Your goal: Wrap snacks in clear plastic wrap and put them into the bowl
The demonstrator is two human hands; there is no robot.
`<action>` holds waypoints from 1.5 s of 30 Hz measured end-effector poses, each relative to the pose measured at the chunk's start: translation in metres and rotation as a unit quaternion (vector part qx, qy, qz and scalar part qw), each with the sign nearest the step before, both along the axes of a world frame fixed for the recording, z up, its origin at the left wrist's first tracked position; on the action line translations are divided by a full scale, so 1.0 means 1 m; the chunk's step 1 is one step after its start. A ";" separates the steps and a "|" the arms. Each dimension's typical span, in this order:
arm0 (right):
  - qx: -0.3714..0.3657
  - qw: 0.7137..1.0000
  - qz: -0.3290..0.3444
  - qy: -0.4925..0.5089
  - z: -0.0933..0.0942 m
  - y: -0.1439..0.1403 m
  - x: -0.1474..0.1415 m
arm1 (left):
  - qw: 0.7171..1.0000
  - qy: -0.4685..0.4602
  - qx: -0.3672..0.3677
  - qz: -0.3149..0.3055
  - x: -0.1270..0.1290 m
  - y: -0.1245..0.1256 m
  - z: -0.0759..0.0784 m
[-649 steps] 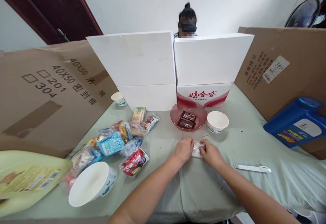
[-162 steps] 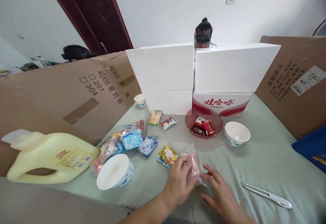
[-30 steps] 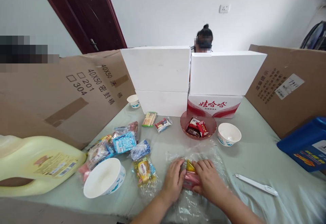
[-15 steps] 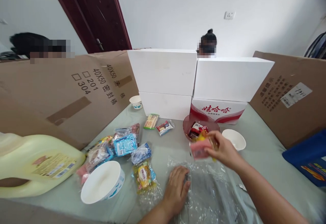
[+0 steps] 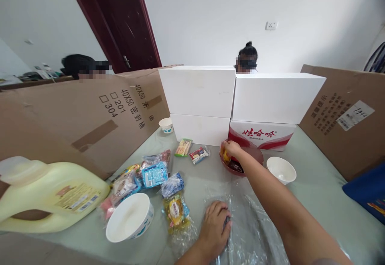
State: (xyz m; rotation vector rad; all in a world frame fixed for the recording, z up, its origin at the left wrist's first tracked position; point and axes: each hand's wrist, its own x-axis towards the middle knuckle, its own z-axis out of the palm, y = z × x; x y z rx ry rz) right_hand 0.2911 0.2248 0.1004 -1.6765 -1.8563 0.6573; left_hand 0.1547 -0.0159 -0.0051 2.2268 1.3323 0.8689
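My right hand (image 5: 232, 147) reaches into the reddish see-through bowl (image 5: 261, 157), its fingers closed on a yellow snack packet (image 5: 225, 154). A dark-wrapped snack (image 5: 235, 166) lies in that bowl, partly hidden by my forearm. My left hand (image 5: 214, 225) rests palm down on a clear plastic bag (image 5: 251, 217), fingers stretched out; something small and dark shows by its thumb. To its left lie a yellow-wrapped snack (image 5: 176, 213) and a blue-and-clear packet (image 5: 172, 184). A green-edged packet (image 5: 183, 147) and a red-white-blue packet (image 5: 199, 155) lie left of the bowl.
White bowls stand at front left (image 5: 129, 219), right (image 5: 281, 169) and back (image 5: 166, 125). A yellowish jug (image 5: 57, 192) lies beside heaped snacks (image 5: 155, 174). White boxes (image 5: 198, 92) and cardboard panels (image 5: 87, 116) wall the table. Two people are partly visible behind.
My right hand has moved forward and left into the reddish bowl; the pink item it held no longer shows. My left hand stays on the plastic bag. The view has shifted slightly.
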 end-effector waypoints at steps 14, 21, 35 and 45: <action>0.084 0.947 0.275 -0.146 -0.070 -0.205 0.076 | 0.996 0.086 -0.014 0.013 0.003 -0.002 -0.009; 0.063 0.967 0.137 -0.206 -0.089 -0.232 0.129 | 0.988 0.150 -0.034 0.020 -0.010 -0.009 0.022; 0.072 0.946 0.274 -0.157 -0.097 -0.344 0.131 | 0.957 0.178 -0.125 -0.191 -0.032 -0.032 0.051; 0.128 0.979 0.136 -0.083 -0.088 -0.347 0.164 | 0.921 0.207 -0.144 -0.296 -0.055 -0.043 0.048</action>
